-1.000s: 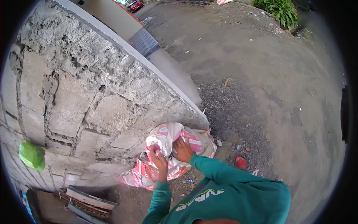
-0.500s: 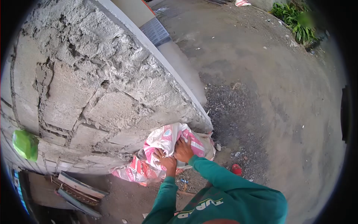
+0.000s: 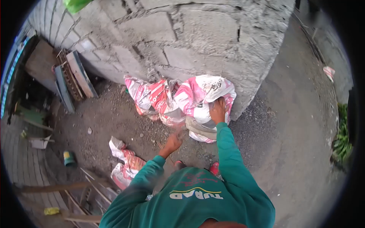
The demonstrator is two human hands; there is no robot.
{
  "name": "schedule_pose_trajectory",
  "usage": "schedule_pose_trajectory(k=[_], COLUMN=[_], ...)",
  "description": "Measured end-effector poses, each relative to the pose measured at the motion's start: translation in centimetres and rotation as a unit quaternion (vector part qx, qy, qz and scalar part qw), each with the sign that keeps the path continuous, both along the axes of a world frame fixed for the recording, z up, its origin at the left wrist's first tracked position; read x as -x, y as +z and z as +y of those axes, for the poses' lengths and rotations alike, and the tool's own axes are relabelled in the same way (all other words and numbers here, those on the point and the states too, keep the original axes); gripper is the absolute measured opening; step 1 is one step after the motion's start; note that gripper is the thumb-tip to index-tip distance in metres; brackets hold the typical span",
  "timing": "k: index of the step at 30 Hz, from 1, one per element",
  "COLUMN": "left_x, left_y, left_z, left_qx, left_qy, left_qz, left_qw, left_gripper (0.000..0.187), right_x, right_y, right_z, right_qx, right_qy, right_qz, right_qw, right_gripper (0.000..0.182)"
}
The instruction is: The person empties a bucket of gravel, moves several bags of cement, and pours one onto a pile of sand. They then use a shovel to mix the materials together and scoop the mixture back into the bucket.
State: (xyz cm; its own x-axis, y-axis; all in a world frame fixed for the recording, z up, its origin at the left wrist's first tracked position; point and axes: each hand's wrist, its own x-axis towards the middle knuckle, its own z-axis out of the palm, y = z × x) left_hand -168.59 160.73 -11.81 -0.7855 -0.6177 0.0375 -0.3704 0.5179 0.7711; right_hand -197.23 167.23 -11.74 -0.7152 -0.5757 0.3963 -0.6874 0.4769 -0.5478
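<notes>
Against the foot of the block wall lies a pink and white sack (image 3: 190, 97), crumpled, with a grey fold below it. My right hand (image 3: 218, 110) presses on its right part, fingers curled into the cloth and partly hidden by it. Touching it on the left is a red and white sack (image 3: 161, 99). My left hand (image 3: 173, 142) is off the sacks, above the gravel ground just below them, its fingers smeared by motion.
A rough block wall (image 3: 209, 34) rises in front. Boards (image 3: 80, 72) lean at the left. More sacks (image 3: 127, 161) lie at lower left, beside wooden sticks (image 3: 91, 186) and a green container (image 3: 69, 159). Plants (image 3: 342, 138) grow at far right.
The view has turned left and down, showing more ground. My left hand has come off the pink and white sack toward my body; my right hand remains on it.
</notes>
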Motion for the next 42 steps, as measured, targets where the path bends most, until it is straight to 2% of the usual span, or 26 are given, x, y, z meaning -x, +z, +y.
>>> schedule_pose_trajectory(k=[2, 4, 5, 7, 8, 10, 12, 15, 18, 19, 20, 21, 23, 24, 25, 27, 28, 30, 32, 33, 34, 35, 37, 38, 41, 42], left_x=[-7.4, -15.9, -20.9, -28.7, -32.5, -40.0, -45.3, -49.0, -46.6, -46.3, -45.8, -43.3, -37.6, -34.9, -33.7, -31.1, -29.7, -27.6, -26.5, -26.1, -26.1, -27.0, -27.6, -26.9, -27.8, -26.6], left_y=[-5.3, -13.8, -17.1, -15.9, -16.3, -18.2, -20.2, -22.9, -20.2, -21.4, -23.4, -21.9, -17.4, -15.1, -15.0, -14.9, -10.4, -10.0, -5.8, -5.6, -6.1, -10.1, -11.8, -10.2, -16.7, -15.0], left_z=[0.9, 2.5, 4.7, 9.0, 11.1, 14.4, 18.9, 24.7, 25.2, 25.5, 25.7, 24.3, 20.9, 19.2, 18.3, 16.7, 15.7, 16.6, 17.1, 18.2, 19.7, 22.8, 26.2, 27.1, 32.6, 32.4], left_qx=[-0.019, -0.076, -0.115, -0.216, -0.241, -0.395, -0.478, -0.486, -0.422, -0.353, -0.255, -0.311, -0.456, -0.472, -0.44, -0.359, -0.373, -0.377, -0.428, -0.433, -0.438, -0.408, -0.434, -0.49, -0.509, -0.543], left_qy=[-0.066, -0.022, 0.073, 0.298, 0.418, 0.499, 0.609, 0.75, 0.706, 0.53, 0.31, 0.399, 0.623, 0.651, 0.623, 0.57, 0.569, 0.651, 0.69, 0.703, 0.714, 0.673, 0.683, 0.733, 0.633, 0.698], left_qz=[-0.212, -0.338, -0.378, -0.436, -0.401, -0.354, -0.25, -0.038, -0.206, -0.328, -0.423, -0.334, -0.016, 0.072, 0.044, -0.012, 0.01, 0.121, 0.115, 0.118, 0.122, 0.011, -0.067, -0.029, -0.189, -0.145], left_qw=[0.975, 0.938, 0.916, 0.822, 0.778, 0.685, 0.581, 0.447, 0.529, 0.697, 0.812, 0.795, 0.635, 0.59, 0.645, 0.739, 0.733, 0.648, 0.572, 0.552, 0.533, 0.616, 0.584, 0.47, 0.551, 0.445], left_gripper=[0.043, 0.041, 0.04, 0.041, 0.042, 0.042, 0.033, 0.023, 0.018, 0.018, 0.019, 0.021, 0.026, 0.029, 0.031, 0.038, 0.039, 0.037, 0.029, 0.028, 0.028, 0.027, 0.024, 0.022, 0.02, 0.022], right_x=[0.1, 0.8, 2.1, 2.3, 2.1, 2.0, -0.3, -8.2, -13.3, -15.1, -17.8, -20.3, -22.1, -23.4, -24.6, -23.6, -22.6, -18.6, -14.6, -12.4, -9.2, -11.1, -14.0, -14.6, -15.2, -14.9], right_y=[-0.6, -1.8, -2.9, -3.3, -2.1, -1.0, 0.5, 3.0, 0.4, -1.5, -1.9, -2.3, -6.2, -6.4, -6.4, -10.8, -14.7, -23.8, -30.2, -34.1, -42.5, -36.4, -29.1, -26.7, -22.2, -22.3], right_z=[-0.5, -1.3, -1.4, -1.4, -1.2, -0.8, -0.4, -0.2, -0.6, -1.3, -1.6, -2.1, -3.3, -3.5, -3.8, -4.4, -4.9, -5.9, -7.5, -8.4, -9.8, -10.8, -12.6, -13.2, -13.5, -13.4], right_qx=[-0.031, -0.007, -0.013, -0.026, -0.035, -0.124, -0.05, -0.075, 0.0, -0.007, -0.075, -0.138, -0.34, -0.372, -0.402, -0.409, -0.42, -0.477, -0.474, -0.447, -0.319, -0.427, -0.445, -0.426, -0.411, -0.416], right_qy=[0.009, 0.038, 0.06, 0.085, 0.089, 0.066, 0.016, -0.039, 0.103, 0.18, 0.29, 0.39, 0.564, 0.581, 0.599, 0.603, 0.597, 0.548, 0.58, 0.63, 0.682, 0.617, 0.416, 0.372, 0.345, 0.356], right_qz=[0.04, 0.074, 0.095, 0.112, 0.112, 0.112, 0.132, 0.166, 0.131, 0.07, -0.059, -0.185, -0.229, -0.234, -0.239, -0.211, -0.184, -0.263, -0.15, -0.016, 0.219, -0.009, -0.377, -0.453, -0.503, -0.493], right_qw=[0.999, 0.996, 0.994, 0.99, 0.989, 0.984, 0.99, 0.983, 0.986, 0.981, 0.952, 0.892, 0.717, 0.685, 0.65, 0.651, 0.658, 0.635, 0.645, 0.635, 0.62, 0.661, 0.698, 0.689, 0.677, 0.676], right_gripper=[0.045, 0.051, 0.053, 0.054, 0.054, 0.053, 0.055, 0.05, 0.039, 0.037, 0.034, 0.032, 0.031, 0.026, 0.023, 0.022, 0.021, 0.022, 0.02, 0.019, 0.018, 0.017, 0.015, 0.015, 0.019, 0.024])
